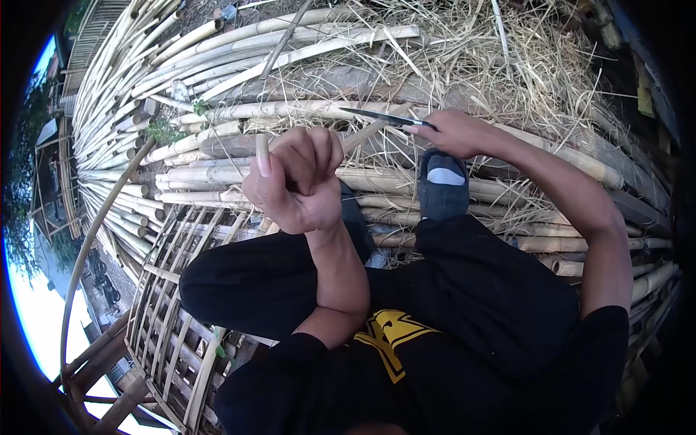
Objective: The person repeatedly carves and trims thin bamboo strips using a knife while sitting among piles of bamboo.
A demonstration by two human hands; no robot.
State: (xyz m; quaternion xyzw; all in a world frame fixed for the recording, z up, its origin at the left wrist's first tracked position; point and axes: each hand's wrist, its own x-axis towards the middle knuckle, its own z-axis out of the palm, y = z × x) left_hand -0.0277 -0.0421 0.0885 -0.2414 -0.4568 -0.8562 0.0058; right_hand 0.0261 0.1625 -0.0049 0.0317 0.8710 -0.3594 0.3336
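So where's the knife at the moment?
In the head view, the knife is above centre, gripped in the right hand, its blade pointing left, up and to the right of the left hand.

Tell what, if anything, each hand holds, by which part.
Right hand: long, dark-bladed knife, by its handle end. Left hand: apparently pale, flat bamboo strip, grip point hidden.

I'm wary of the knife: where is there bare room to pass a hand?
The gap between the left hand and the foot, over bamboo poles, looks open; the knife in the right hand borders it above. Straw crowds the upper right; poles pack the upper left.
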